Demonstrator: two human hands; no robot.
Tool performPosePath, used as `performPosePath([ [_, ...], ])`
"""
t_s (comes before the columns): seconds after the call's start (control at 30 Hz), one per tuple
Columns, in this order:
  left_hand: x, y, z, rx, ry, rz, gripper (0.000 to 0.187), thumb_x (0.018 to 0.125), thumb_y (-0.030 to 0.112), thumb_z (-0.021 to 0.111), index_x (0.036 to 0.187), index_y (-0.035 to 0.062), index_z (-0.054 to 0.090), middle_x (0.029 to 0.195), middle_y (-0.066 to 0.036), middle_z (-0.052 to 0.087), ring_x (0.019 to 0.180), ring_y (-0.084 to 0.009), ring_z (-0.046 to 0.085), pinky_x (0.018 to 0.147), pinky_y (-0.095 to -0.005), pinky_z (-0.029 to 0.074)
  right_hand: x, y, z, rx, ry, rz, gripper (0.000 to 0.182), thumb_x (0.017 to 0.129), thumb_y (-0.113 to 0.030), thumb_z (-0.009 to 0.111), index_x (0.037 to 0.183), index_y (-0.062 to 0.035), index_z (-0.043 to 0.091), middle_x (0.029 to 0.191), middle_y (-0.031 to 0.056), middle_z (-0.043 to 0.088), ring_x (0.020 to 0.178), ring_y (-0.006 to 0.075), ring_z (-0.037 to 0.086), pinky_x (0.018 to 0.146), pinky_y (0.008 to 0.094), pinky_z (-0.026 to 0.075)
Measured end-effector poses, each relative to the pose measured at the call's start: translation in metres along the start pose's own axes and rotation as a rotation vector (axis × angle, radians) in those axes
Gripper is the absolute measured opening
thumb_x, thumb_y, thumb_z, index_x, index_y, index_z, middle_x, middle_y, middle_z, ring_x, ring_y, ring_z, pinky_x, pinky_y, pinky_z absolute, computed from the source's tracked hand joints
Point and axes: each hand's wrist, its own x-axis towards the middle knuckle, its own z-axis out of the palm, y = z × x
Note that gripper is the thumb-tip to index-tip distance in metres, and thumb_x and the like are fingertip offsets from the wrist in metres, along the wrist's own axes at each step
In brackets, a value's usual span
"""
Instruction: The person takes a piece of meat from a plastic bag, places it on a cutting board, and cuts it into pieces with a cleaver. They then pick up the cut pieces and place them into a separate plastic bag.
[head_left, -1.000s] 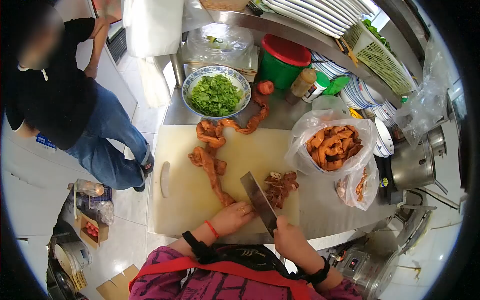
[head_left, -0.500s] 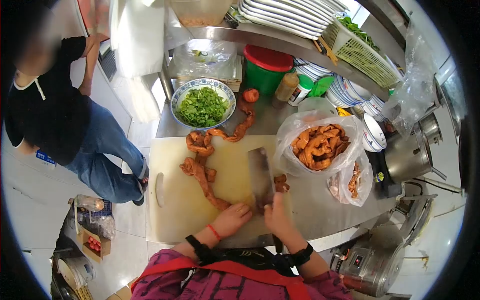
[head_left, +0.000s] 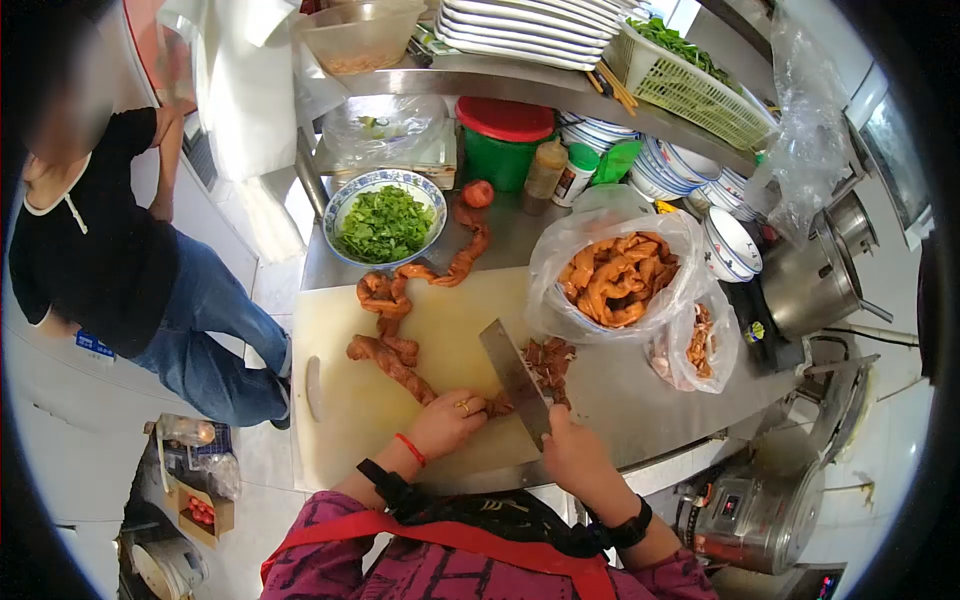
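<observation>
A long, folded length of brown cooked intestine (head_left: 393, 368) lies across the white cutting board (head_left: 455, 335), its far end reaching past the board's back edge. My left hand (head_left: 447, 424) presses its near end down, fingers curled on it. In my right hand (head_left: 580, 452) is the handle of a cleaver (head_left: 511, 378), the broad blade slanting up to the left beside my left fingertips. Just right of the blade sits a small heap of cut pieces (head_left: 551, 367). The intestine directly under my left fingers is partly hidden.
Behind the board stands a patterned bowl of chopped greens (head_left: 386, 222). A bag-lined bowl of more brown intestine (head_left: 622, 280) and a small bag of meat bits (head_left: 702, 342) are at right. Bottles and a green tub (head_left: 497, 160) line the back. Another person (head_left: 95, 220) stands at left.
The cleaver has tilted further left and the heap of cut pieces beside it looks larger. My right hand has moved slightly right and down. The whole view has shifted a little.
</observation>
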Motion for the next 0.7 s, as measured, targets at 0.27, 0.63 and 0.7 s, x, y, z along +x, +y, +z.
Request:
performPosePath([
  [0.27, 0.002, 0.0, -0.001, -0.062, 0.094, 0.006, 0.016, 0.067, 0.011, 0.052, 0.081, 0.005, 0.058, 0.091, -0.007, 0.054, 0.093, -0.0254, 0.052, 0.082, -0.0349, 0.045, 0.017, -0.006, -0.002, -0.123, -0.199, -0.04, 0.023, 0.079, -0.006, 0.047, 0.098, -0.0001, 0.035, 0.071, 0.0268, 0.057, 0.07, 0.0455, 0.056, 0.061, 0.0534, 0.043],
  [0.63, 0.005, 0.0, 0.002, -0.018, 0.062, -0.029, 0.02, 0.07, 0.012, 0.056, 0.089, 0.0064, 0.059, 0.09, -0.007, 0.056, 0.088, -0.0265, 0.054, 0.077, -0.0363, 0.047, 0.058, 0.004, 0.026, -0.016, 0.093, -0.1, 0.024, 0.08, -0.008, 0.05, 0.098, 0.0008, 0.035, 0.073, 0.028, 0.058, 0.073, 0.0459, 0.056, 0.064, 0.0537, 0.043],
  [0.7, 0.007, 0.006, -0.004, -0.052, 0.064, -0.113, 0.021, 0.072, 0.013, 0.059, 0.092, 0.0066, 0.06, 0.091, -0.007, 0.056, 0.088, -0.0271, 0.055, 0.078, -0.0373, 0.047, 0.045, 0.002, 0.021, -0.056, -0.036, -0.036, 0.027, 0.08, -0.008, 0.051, 0.1, 0.0016, 0.036, 0.073, 0.0287, 0.057, 0.073, 0.0463, 0.056, 0.065, 0.0539, 0.043],
])
